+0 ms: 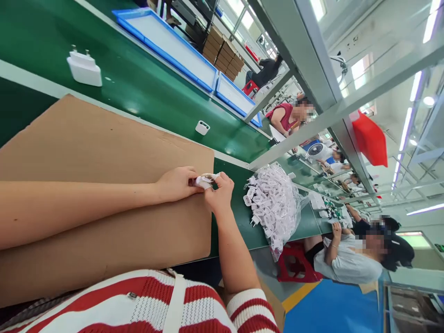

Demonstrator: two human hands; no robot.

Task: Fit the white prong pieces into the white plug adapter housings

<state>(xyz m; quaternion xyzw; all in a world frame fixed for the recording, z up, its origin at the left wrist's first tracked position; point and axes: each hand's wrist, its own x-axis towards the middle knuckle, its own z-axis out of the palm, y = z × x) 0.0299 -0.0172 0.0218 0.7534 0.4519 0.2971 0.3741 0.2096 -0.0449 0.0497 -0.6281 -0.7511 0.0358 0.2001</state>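
At the far left, a white charger plug (84,68) with 2 prongs lies on the green belt (145,88), well apart from the hands. Below it a brown cardboard sheet (86,143) covers the work surface, and the person's left forearm lies across it. The left hand (176,183) is closed, its fingers pinching 1 end of a small white part (204,181) at the cardboard's edge. The right hand (219,193) meets it from the other side, fingers curled and gripping the same white part, so the 2 hands touch around it. Above them a small white housing (202,127) rests on the belt, and 2 blue trays (173,46) lie farther back. Right of the hands, near but apart, a clear bag of white parts (274,203) sits on the green table. Beyond it, seated people work along the line.
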